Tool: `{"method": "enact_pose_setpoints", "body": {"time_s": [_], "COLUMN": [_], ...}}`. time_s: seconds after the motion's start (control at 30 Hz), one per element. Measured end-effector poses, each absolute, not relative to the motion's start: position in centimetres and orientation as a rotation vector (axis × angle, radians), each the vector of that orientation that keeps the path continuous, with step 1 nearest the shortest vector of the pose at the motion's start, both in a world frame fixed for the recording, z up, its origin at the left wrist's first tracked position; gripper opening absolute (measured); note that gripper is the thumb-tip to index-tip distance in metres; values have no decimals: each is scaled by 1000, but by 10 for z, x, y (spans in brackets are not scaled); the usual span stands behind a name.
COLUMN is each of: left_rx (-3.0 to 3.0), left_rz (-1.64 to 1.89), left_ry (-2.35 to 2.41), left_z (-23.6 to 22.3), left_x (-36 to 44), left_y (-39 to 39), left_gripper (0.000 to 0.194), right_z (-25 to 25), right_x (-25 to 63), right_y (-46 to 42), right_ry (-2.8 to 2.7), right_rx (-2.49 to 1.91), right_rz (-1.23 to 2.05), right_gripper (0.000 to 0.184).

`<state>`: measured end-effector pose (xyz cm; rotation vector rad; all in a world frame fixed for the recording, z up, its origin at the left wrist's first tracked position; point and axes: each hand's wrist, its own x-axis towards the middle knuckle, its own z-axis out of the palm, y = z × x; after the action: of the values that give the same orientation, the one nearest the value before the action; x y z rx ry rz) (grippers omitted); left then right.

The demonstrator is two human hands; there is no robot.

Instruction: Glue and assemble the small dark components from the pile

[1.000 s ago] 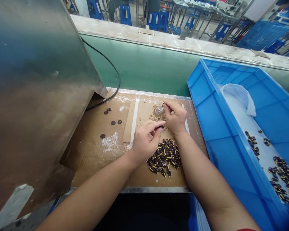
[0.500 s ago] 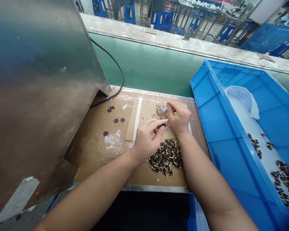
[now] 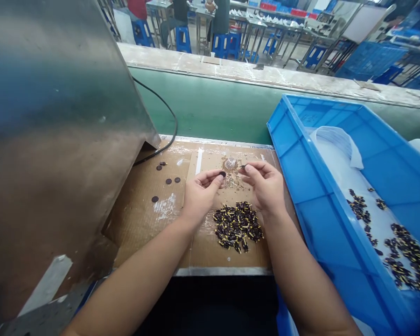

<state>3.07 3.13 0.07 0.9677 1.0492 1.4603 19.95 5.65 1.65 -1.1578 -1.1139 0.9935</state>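
Between thumb and fingers my left hand (image 3: 203,193) pinches a small dark round disc (image 3: 222,174). To its right, my right hand (image 3: 266,184) is closed at the fingertips on a thin dark piece (image 3: 243,166), too small to name exactly. The two hands are apart, above the cardboard-covered table (image 3: 177,238). Just beyond them stands a small clear plastic cup (image 3: 231,163) with wet-looking brown specks around it. A pile of small dark parts with yellow ends (image 3: 236,226) lies nearer to me, between my forearms.
Several loose dark discs (image 3: 168,181) lie on the left of the cardboard. A large metal housing (image 3: 56,140) with a black cable (image 3: 168,105) bounds the left side. On the right, a blue crate (image 3: 322,205) holds white sheeting and many dark-yellow parts. A green wall (image 3: 210,107) runs behind.
My hands have moved apart. The right one has come back from beside the cup and turned, and the left has shifted left with the disc. The camera view has tilted up slightly.
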Motion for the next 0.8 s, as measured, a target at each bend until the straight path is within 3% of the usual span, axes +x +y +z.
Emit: {"method": "enact_pose_setpoints", "body": {"time_s": [0.17, 0.4, 0.5, 0.63, 0.8], "left_rx": [1099, 1605, 1380, 911, 861], "left_rz": [1514, 1613, 1613, 1531, 1439], "left_ry": [1130, 1195, 1113, 808, 731], "left_z": [4, 4, 7, 11, 7], "left_x": [30, 23, 22, 23, 19], "left_y": [28, 21, 22, 25, 26], "left_gripper": [23, 15, 13, 19, 17], "right_z": [23, 24, 26, 28, 33], "right_x": [178, 178, 180, 176, 169], "right_y": [35, 36, 34, 28, 17], "right_ry": [-969, -913, -925, -1024, -1229], "right_rx": [-999, -954, -942, -878, -903], "right_rz": [1384, 1468, 1502, 1332, 1043], "right_gripper": [24, 24, 23, 15, 12]}}
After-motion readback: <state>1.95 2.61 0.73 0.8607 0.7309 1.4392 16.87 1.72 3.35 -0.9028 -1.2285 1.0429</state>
